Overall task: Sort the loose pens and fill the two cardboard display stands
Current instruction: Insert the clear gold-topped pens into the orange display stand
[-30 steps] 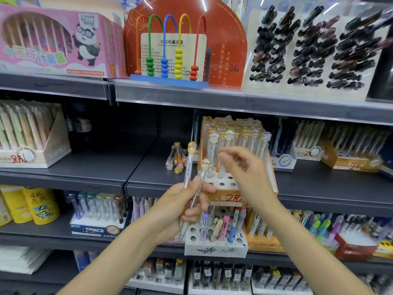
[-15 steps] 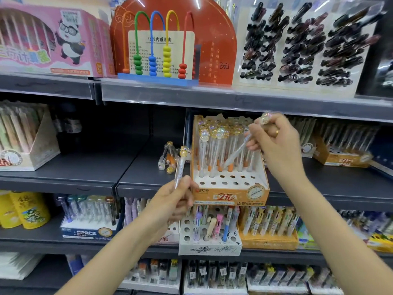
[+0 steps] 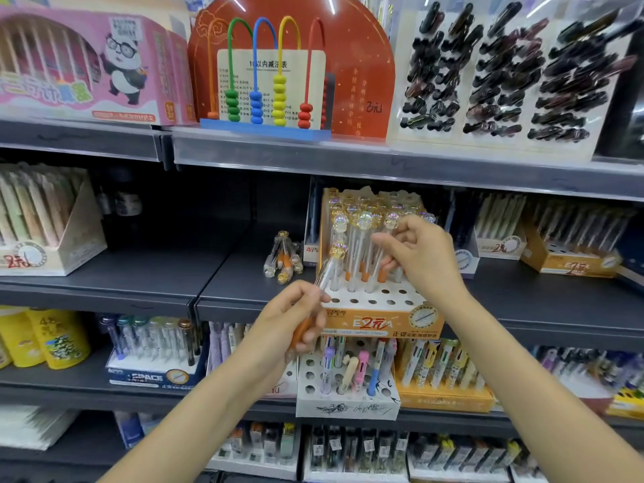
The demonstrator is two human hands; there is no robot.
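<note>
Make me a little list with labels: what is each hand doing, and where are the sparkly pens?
left hand: grips one clear pen with an orange grip and gem top
right hand: fingers curled among the pens standing in the orange stand, apparently pinching one
front holes of that stand: open
loose pens: small pile on the dark shelf, left of the stand
white stand: shelf below, a few pastel pens
</note>
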